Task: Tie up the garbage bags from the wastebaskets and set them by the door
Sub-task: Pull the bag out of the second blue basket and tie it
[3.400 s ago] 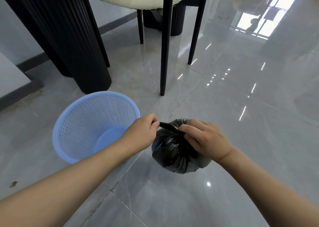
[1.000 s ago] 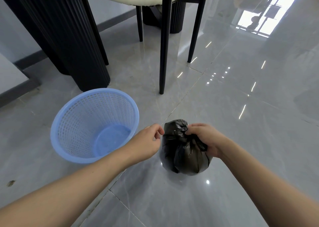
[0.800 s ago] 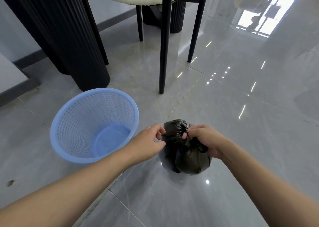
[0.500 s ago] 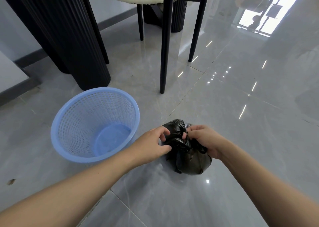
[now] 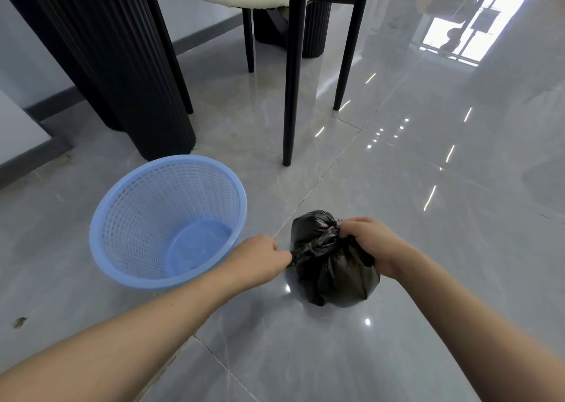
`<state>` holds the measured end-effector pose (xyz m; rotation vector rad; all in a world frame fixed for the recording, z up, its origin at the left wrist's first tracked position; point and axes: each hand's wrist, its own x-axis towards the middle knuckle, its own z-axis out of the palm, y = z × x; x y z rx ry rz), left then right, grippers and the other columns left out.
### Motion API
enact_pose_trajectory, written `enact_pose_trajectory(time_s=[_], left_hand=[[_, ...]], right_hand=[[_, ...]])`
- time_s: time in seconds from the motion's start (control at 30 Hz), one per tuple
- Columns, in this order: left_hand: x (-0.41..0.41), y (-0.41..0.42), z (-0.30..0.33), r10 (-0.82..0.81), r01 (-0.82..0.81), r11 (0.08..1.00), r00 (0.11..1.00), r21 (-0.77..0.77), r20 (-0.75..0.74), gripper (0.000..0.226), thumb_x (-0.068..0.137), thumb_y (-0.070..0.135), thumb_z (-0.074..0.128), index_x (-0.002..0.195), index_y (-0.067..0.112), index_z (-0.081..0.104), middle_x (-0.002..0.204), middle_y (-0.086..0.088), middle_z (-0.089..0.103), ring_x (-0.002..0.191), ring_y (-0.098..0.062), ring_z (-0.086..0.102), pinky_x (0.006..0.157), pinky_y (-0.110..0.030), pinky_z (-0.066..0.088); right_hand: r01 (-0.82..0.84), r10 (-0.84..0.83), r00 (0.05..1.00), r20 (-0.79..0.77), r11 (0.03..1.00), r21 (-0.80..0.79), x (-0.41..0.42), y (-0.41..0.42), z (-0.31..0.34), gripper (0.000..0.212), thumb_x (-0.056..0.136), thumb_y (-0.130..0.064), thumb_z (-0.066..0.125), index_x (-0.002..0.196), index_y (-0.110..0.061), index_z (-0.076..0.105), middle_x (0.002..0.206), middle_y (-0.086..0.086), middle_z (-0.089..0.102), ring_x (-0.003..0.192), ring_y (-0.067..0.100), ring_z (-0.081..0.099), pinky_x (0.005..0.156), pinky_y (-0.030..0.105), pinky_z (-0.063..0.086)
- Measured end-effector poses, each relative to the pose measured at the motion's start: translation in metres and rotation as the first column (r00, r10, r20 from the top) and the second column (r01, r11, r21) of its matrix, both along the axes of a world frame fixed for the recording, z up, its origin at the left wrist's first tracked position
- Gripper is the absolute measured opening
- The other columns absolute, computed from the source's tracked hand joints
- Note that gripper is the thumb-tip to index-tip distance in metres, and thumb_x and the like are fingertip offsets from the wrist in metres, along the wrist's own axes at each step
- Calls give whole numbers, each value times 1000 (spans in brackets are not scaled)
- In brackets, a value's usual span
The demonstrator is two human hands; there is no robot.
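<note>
A small, full black garbage bag (image 5: 334,279) sits on the grey tile floor in the lower middle of the head view. My left hand (image 5: 258,259) pinches a twisted strip of the bag's neck and draws it out to the left. My right hand (image 5: 371,242) grips the other bunched end at the top of the bag. Just left of the bag stands a light blue mesh wastebasket (image 5: 128,264), with no liner inside.
A chair with thin black legs (image 5: 292,96) and a cream seat stands behind the bag. A fluted black table base (image 5: 122,74) rises behind the wastebasket. Glossy floor tiles (image 5: 443,187) stretch to the right toward a bright doorway reflection.
My left hand had let go of the bag a second ago; it has since taken hold of the neck strip and pulled it left. The right hand has kept its grip at the top.
</note>
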<state>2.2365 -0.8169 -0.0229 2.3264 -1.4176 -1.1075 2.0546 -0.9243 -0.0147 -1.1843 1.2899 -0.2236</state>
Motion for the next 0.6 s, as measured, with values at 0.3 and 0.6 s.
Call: enact_pose_trajectory(time_s=[0.3,0.6], left_hand=[[-23,-8,9,102,-70,994,826,78,-554,44,77,35,69,116,19,56,105,7,61,93,-6,59,74,-17,44],[-24,-6,-1,-24,37,999,958,40,-287,32,87,22,49,59,19,35,56,1,38,56,-19,39,57,-28,31]], right_hand=[[-54,38,994,-105,987,-152,10,-2,-6,33,84,-10,51,56,-20,37,52,1,28,42,15,22,44,26,15],[-16,-76,969,-233,928,-372,9,-4,-9,21,86,-23,46,87,-9,62,85,4,60,83,26,53,71,34,37]])
